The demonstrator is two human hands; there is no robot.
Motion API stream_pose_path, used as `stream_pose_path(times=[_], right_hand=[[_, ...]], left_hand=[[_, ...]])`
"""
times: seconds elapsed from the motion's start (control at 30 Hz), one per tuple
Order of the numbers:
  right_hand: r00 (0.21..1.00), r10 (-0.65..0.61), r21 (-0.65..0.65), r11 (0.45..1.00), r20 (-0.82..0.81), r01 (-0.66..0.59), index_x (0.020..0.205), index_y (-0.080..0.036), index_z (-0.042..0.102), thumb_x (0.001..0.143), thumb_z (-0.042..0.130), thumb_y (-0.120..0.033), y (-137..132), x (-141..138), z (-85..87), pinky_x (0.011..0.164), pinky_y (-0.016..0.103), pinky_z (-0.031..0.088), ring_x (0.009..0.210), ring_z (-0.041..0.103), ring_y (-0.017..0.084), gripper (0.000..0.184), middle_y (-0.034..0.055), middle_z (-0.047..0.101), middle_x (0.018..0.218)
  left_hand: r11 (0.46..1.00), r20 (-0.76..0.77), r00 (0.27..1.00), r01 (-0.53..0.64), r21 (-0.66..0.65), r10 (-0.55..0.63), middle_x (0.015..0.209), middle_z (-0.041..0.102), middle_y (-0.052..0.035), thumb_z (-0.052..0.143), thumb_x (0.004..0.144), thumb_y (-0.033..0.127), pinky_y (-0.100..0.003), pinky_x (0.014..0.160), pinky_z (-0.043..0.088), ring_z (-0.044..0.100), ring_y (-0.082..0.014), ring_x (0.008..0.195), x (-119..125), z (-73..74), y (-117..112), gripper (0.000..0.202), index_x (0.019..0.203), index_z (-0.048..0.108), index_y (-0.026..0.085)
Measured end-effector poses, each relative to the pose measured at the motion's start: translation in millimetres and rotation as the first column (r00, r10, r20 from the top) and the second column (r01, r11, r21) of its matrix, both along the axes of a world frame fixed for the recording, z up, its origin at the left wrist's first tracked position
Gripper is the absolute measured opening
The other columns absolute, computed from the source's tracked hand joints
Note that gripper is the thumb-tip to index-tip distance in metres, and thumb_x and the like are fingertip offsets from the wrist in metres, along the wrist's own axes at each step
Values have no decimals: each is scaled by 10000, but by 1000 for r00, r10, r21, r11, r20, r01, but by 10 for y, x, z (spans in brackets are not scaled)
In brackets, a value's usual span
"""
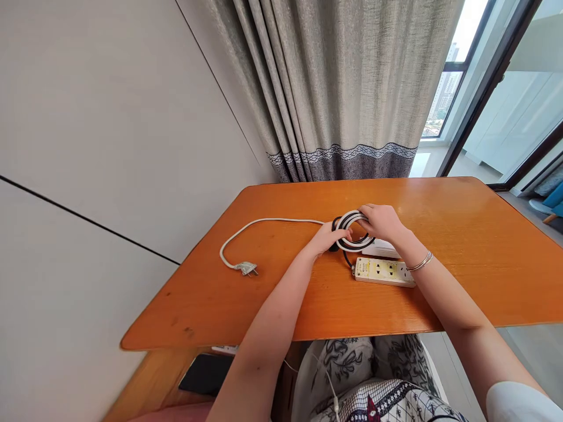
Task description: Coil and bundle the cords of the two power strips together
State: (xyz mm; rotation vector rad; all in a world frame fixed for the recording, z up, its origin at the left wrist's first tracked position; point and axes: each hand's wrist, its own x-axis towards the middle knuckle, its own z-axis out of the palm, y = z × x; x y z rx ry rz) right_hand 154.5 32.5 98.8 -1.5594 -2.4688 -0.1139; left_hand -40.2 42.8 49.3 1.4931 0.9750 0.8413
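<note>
A coil of white and black power cords [348, 218] is held up just over the table, between my two hands. My left hand [329, 238] grips its left side, with the thumb across the loops. At the upper right of the coil, my right hand [382, 221] is closed around the loops, its fingertips partly hidden. Below the coil lies a yellowed power strip [383, 271] with a black cord at its left end. Behind that strip, partly covered by my right hand, lies a white power strip [379, 248]. A loose white cord [250, 223] runs left to a plug [247, 268].
The orange-brown wooden table [461, 258] reaches toward a grey curtain [352, 88]. A pale wall [109, 146] stands on the left. Under the table's front edge, a black flat object [206, 374] rests on a wooden surface. Glass doors are at the right.
</note>
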Motion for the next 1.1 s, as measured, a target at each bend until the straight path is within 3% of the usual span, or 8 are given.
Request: stream_pose_path(times=[0.13,0.23,0.3,0.37,0.47,0.6,0.9,1.1], right_hand=[[996,-78,-37,996,-38,76,983,-165,718,968,532,-387,29,-7,-28,626,312,287,854,675,242,290,120,753,952],[984,-144,-95,986,-107,134,926,-179,738,945,553,-410,51,-16,-53,605,304,271,794,661,229,297,107,755,875],[969,-191,-132,976,-154,171,887,-183,745,929,565,-422,68,-14,-66,590,300,266,753,647,222,302,103,747,821],[956,-218,-155,970,-198,189,855,-180,744,912,577,-421,83,-11,-77,582,296,265,727,634,216,298,101,740,794],[940,-229,-177,966,-252,188,799,-174,732,901,575,-405,96,-15,-90,580,289,272,700,609,201,297,99,731,772],[915,-251,-193,961,-316,197,736,-164,711,881,580,-401,102,-41,-115,575,281,271,641,552,173,308,83,705,711],[867,-264,-193,961,-423,198,639,-163,649,842,578,-379,143,-59,-195,561,275,270,578,457,140,305,40,636,618],[794,-270,-234,958,-544,166,919,-177,680,788,621,-332,98,-78,-159,613,260,349,616,544,162,211,-3,645,653]], left_hand=[[989,-40,989,-146,-13,145,724,707,-21,754,672,335,-300,669,506,659,-183,674,17,-59,23,410,1004,604,149],[939,-175,929,-294,179,325,858,728,-26,791,701,297,-353,788,529,693,-208,795,39,-77,-4,675,1283,469,177],[830,-231,855,-330,450,465,1057,715,-87,787,729,256,-398,918,506,681,-243,996,76,-67,-56,661,1304,467,190],[671,-241,793,-263,693,559,1218,664,-139,738,785,206,-429,1010,459,621,-275,1157,137,-43,-130,486,1230,543,190],[551,-336,758,-37,833,559,1076,706,-118,616,875,141,-430,984,446,631,-271,1079,237,-3,-237,160,1019,646,204],[568,-459,730,118,815,506,800,682,-71,583,880,105,-421,925,440,634,-250,925,303,35,-289,143,803,635,214],[600,-538,638,146,787,551,953,718,-130,549,943,179,-435,907,414,609,-295,1048,397,11,-330,78,983,616,176],[662,-590,602,131,737,538,914,707,-150,551,932,205,-441,849,412,617,-317,990,377,11,-307,94,986,616,164]])
